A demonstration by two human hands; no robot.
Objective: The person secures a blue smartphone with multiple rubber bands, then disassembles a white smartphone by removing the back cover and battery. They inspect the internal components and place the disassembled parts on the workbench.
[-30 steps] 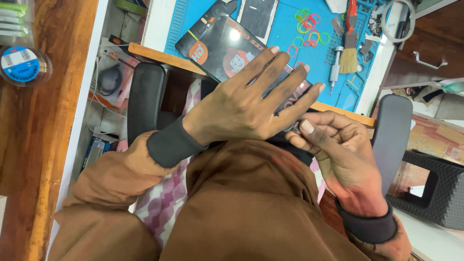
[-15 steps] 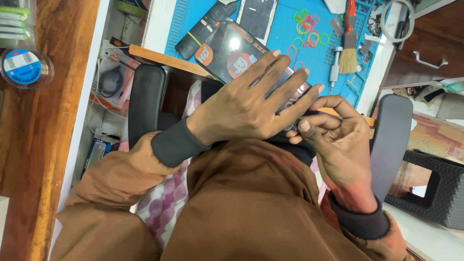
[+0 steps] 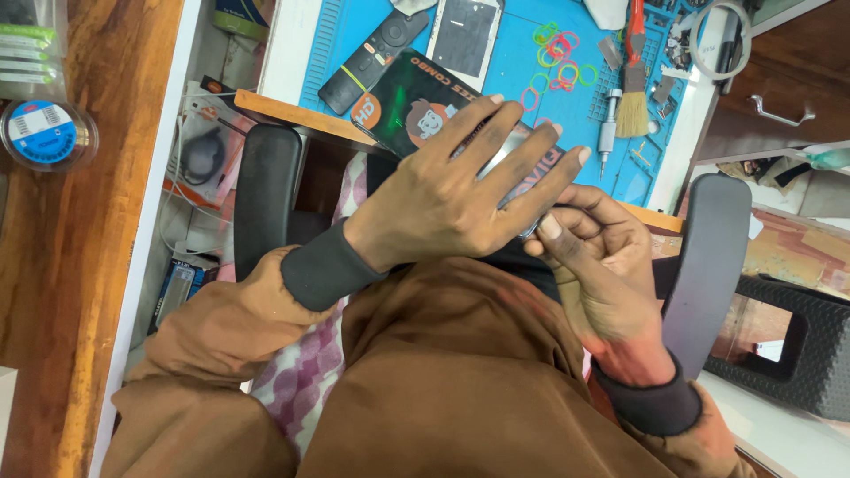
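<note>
Seemingly to steady it, your left hand (image 3: 443,199) lies flat, fingers spread, on a glossy dark packet (image 3: 416,106) at the blue work mat's (image 3: 513,124) near edge, while your right hand (image 3: 593,257) pinches its silvery corner beside your lap.

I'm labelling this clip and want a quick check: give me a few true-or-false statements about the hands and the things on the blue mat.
1. The left hand lies flat on a dark glossy packet. True.
2. The right hand is spread open on the mat. False: its fingers are curled at the packet's edge.
3. A black remote lies on the blue mat. True.
4. The brush is held in a hand. False: it lies on the mat.
</note>
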